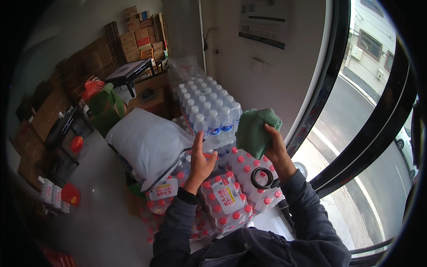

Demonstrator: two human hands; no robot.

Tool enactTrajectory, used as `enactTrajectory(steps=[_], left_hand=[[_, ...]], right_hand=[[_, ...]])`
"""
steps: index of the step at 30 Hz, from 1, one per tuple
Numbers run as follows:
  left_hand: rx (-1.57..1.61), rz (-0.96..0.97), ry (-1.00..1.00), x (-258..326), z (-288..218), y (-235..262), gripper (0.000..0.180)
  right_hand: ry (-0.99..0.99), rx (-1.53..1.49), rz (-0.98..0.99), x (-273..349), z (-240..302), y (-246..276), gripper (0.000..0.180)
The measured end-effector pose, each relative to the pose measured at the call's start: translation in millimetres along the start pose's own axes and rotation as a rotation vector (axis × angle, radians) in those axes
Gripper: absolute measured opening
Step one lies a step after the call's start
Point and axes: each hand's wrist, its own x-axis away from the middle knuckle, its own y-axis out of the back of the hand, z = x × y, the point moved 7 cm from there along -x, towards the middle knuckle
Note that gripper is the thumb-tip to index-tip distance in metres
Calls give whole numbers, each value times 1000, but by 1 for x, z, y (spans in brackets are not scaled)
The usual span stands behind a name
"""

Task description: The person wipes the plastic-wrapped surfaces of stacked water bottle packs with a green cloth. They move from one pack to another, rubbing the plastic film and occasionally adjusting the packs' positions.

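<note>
Your right hand [276,151] is closed around a bunched green terry cloth [257,131], fingers wrapped over its right edge and the thumb behind, so that the cloth stands raised in front of the pale wall [267,75]. The cloth hangs just beside the stack of shrink-wrapped clear water bottles with white caps and blue labels [207,109], near its right-hand corner; whether it touches the wrap cannot be told. Your left hand [201,162] is held open and grips nothing: the fingers are extended upward, the forefinger tip at the plastic wrap of the blue-labelled stack, the palm over the pack below. Beneath both hands lie shrink-wrapped packs of clear bottles with red caps and red-and-white labels [227,200], several packs side by side. A black ring-shaped object [261,177] rests on the red-capped packs, just under your right wrist. To the left of your left hand a large white sack [149,142] leans against the bottle packs, with a thin black cable [167,171] crossing its lower edge. Farther left, brown cardboard boxes [138,38] are stacked along the far wall. To your right, a dark-framed curved glass window [356,133] looks onto a street.
</note>
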Motion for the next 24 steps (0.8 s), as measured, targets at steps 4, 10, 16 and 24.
enactTrajectory(steps=[4,10,16,24], left_hand=[[-79,-54,113,-18,12,-9,84],[-98,-155,311,-55,51,-21,82],[13,-271,341,-67,88,-24,75],[-129,-363,253,-80,111,-27,58]], right_hand=[[89,86,38,-70,22,-3,40],[646,739,199,-151,26,-61,30],[395,1683,556,-176,-69,-79,65],[692,2087,584,-181,-106,-84,67]])
